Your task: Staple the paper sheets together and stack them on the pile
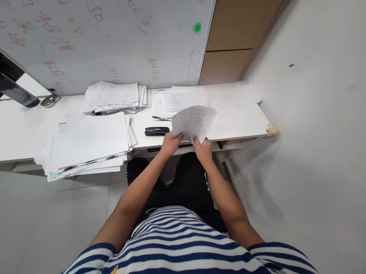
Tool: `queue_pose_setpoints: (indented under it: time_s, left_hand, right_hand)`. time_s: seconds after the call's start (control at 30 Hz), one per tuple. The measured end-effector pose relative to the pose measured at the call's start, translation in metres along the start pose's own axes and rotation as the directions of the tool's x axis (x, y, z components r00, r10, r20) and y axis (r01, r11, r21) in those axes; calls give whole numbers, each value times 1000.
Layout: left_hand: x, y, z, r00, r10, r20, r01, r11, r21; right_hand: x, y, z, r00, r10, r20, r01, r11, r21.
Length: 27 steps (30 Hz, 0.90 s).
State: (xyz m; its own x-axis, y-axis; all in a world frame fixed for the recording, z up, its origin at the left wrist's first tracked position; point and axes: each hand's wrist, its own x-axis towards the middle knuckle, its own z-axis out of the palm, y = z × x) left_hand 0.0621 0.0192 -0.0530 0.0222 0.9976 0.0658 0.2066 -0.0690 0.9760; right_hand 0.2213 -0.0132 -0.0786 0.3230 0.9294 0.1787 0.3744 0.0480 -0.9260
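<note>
Both my hands grip the near edge of a bent sheet of paper [194,119] with writing on it, held up over the white desk's front edge. My left hand [171,144] pinches its lower left corner, thumb on top. On the lower right, my right hand [203,149] holds it in the same way. I cannot tell whether it is one sheet or several. Just left of my left hand a black stapler [156,131] lies on the desk. Behind the held paper is a small stack of printed sheets [179,98].
Thick paper piles lie to the left, one at the back [114,96] and one overhanging the front edge [91,143]. A whiteboard [96,49] with red writing and magnets stands behind the desk [242,120]. Cardboard boxes [232,31] and a white wall [325,129] are on the right.
</note>
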Motion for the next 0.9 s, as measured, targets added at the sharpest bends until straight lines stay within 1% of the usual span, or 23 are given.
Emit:
queue_pose_setpoints:
  time_s: [0.07, 0.1, 0.17, 0.2, 0.27, 0.3, 0.33, 0.37, 0.4, 0.5, 0.57, 0.6, 0.67, 0.7, 0.73, 0.77, 0.8, 0.83, 0.87, 0.9]
  left_hand:
    - [-3, 0, 0, 999, -30, -27, 28, 997, -68]
    - [-4, 1, 1, 997, -60, -46, 53, 991, -125]
    - [-8, 5, 2, 989, -135, -66, 113, 958, -262]
    - [-11, 7, 3, 983, -173, -60, 143, 932, -334]
    - [-17, 10, 9, 970, -244, -23, 207, 867, -452]
    - [-21, 11, 14, 962, -273, -5, 235, 840, -488]
    - [-25, 11, 19, 955, -296, 8, 259, 823, -506]
    - [-29, 11, 24, 949, -315, 17, 280, 815, -507]
    - [-33, 10, 29, 945, -327, 22, 294, 817, -496]
    - [-43, 8, 37, 953, -303, 20, 282, 859, -428]
    - [-44, 8, 31, 969, -246, -29, 219, 907, -360]
    - [-42, 9, 23, 976, -203, -82, 169, 937, -307]
    - [-34, 11, 0, 977, -72, -200, 50, 992, -113]
    - [-29, 11, -14, 970, 19, -241, -12, 999, 32]
    - [-23, 10, -28, 968, 119, -222, -70, 975, 213]
    - [-16, 8, -42, 969, 181, -166, -102, 912, 397]
    - [-10, 4, -55, 971, 206, -121, -108, 831, 545]
    - [-4, -1, -67, 978, 198, -69, -107, 753, 649]
    - [2, -7, -75, 984, 180, -17, -114, 692, 713]
    - [6, -13, -82, 985, 172, 24, -131, 650, 749]
  right_hand:
    - [-1, 4, 1, 999, 25, -24, -23, 997, 74]
    - [-2, 7, 1, 998, 49, -37, -44, 989, 140]
    - [-8, 8, 1, 986, 161, -51, -136, 936, 325]
    - [-12, 8, 0, 971, 237, -34, -200, 881, 429]
    - [-25, 3, 0, 935, 351, 51, -310, 740, 597]
    - [-32, 0, 1, 922, 372, 103, -346, 678, 649]
    - [-39, -3, 2, 916, 374, 143, -365, 634, 682]
    - [-46, -5, 3, 916, 367, 160, -368, 614, 698]
    - [-53, -6, 4, 919, 363, 152, -358, 614, 703]
    - [-67, 1, 5, 920, 390, 49, -319, 668, 672]
    - [-71, 14, -1, 902, 432, -19, -323, 703, 634]
    - [-72, 22, -6, 889, 455, -48, -333, 715, 615]
    - [-72, 37, -20, 867, 488, -103, -343, 733, 588]
    - [-72, 43, -27, 859, 497, -126, -341, 737, 584]
    - [-71, 48, -34, 853, 502, -142, -336, 737, 587]
    - [-71, 52, -41, 849, 506, -153, -332, 735, 591]
    - [-70, 54, -46, 848, 506, -158, -328, 734, 594]
    - [-70, 55, -51, 850, 503, -158, -325, 736, 594]
    - [-70, 55, -54, 855, 495, -156, -322, 741, 589]
    - [-71, 54, -56, 860, 487, -154, -318, 747, 584]
